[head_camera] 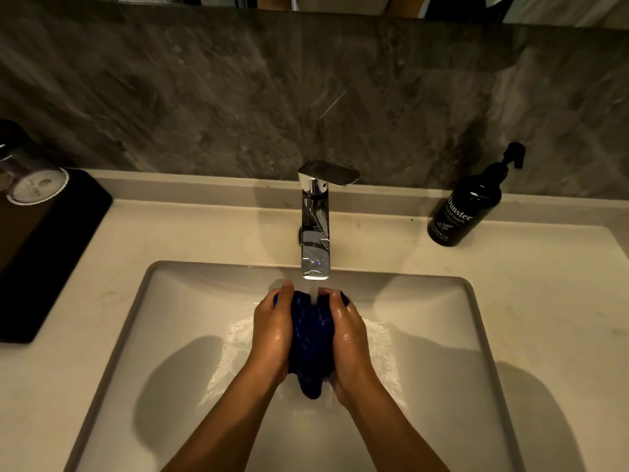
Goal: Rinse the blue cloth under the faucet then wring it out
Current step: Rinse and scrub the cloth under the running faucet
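Water running: a stream falls from the spout of the chrome faucet [316, 233] at 12 o'clock of the sink [476, 335] and lands on the top of the blue cloth [311, 338].

Blue cloth: bunched into a dark wet wad, held over the middle of the basin, directly below the spout. Its lower end hangs out beneath the palms toward 6 o'clock.

Left hand [272, 330]: at 9 o'clock of the cloth, palm pressed flat against its side, fingers curved around the upper edge. Skin wet and shiny.

Right hand [350, 335]: at 3 o'clock of the cloth, palm pressed inward against the opposite side, fingers curled over the top. The two hands squeeze the wad between them, not touching each other.

Basin floor: splashing water spreads out around and below the hands.

Bench [561, 301]: pale stone surround. Black pump bottle [466, 209], labelled hand wash, upright at 2 o'clock, well apart from the faucet. Black tray [51, 267] at 9 o'clock, with a glass [30, 178] on its far end.
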